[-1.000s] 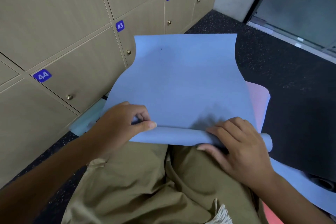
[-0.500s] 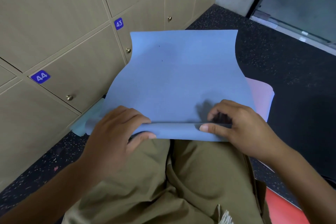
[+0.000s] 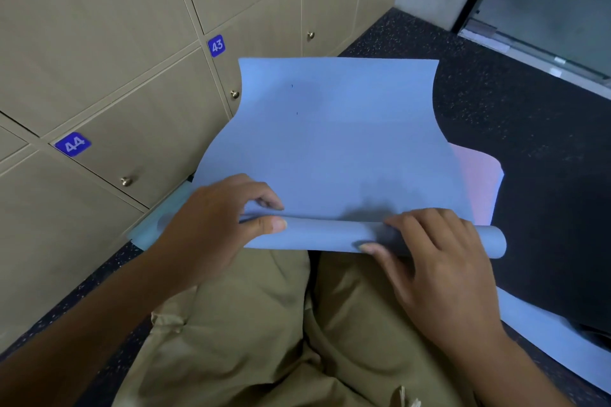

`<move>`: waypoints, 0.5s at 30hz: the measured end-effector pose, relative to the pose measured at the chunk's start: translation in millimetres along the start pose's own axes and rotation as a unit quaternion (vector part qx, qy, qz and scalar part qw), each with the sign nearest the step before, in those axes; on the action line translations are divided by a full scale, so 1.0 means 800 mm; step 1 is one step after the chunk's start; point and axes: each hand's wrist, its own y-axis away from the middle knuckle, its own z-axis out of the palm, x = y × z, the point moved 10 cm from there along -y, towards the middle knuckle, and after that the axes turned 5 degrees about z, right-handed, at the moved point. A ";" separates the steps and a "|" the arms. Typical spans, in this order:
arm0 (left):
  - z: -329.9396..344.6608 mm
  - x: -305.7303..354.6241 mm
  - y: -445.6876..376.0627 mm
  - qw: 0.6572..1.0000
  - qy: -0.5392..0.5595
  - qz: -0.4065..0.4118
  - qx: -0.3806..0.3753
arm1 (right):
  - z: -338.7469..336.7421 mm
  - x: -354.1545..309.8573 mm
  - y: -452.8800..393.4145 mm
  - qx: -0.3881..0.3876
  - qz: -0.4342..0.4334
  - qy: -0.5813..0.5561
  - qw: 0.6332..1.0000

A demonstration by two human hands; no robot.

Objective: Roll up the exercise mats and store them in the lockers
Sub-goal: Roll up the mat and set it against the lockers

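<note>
Change: against the view half a second earlier, the near edge of the blue mat now shows a rounded tube whose open end juts out past the right hand; the roll has gained a turn.
Meaning: judged an early stage, since most of the blue mat lies flat beyond the tube.
Left hand: fingers curled over the sheet just beyond the tube, thumb pressed on the tube; closed on the mat in a pinch.
Right hand: fingers draped over the tube's top, thumb beneath its near side; wrapped around the tube.
Blue mat: on the floor and the person's lap, its far edge touching locker 43.
Lockers: doors 42, 43 and 44 all shut.
Other mats: a pink mat shows beside the tube's right end.
</note>
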 end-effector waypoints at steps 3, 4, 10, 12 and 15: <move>-0.003 0.003 -0.003 1.000 0.011 -0.007 0.028 | 0.006 0.005 0.006 -0.009 -0.009 -0.006 1.000; -0.003 0.004 -0.003 0.999 0.002 -0.008 0.041 | 0.009 0.007 0.007 -0.009 -0.007 -0.013 1.000; -0.008 0.038 0.014 0.982 -0.117 0.072 0.127 | 0.019 0.021 -0.004 -0.017 0.018 -0.075 0.997; -0.004 0.050 0.025 0.967 -0.170 0.112 0.150 | 0.021 0.026 -0.009 -0.032 0.028 -0.090 0.995; 0.001 0.049 0.038 0.959 -0.195 0.130 0.158 | 0.031 0.033 -0.020 -0.070 0.041 -0.102 0.991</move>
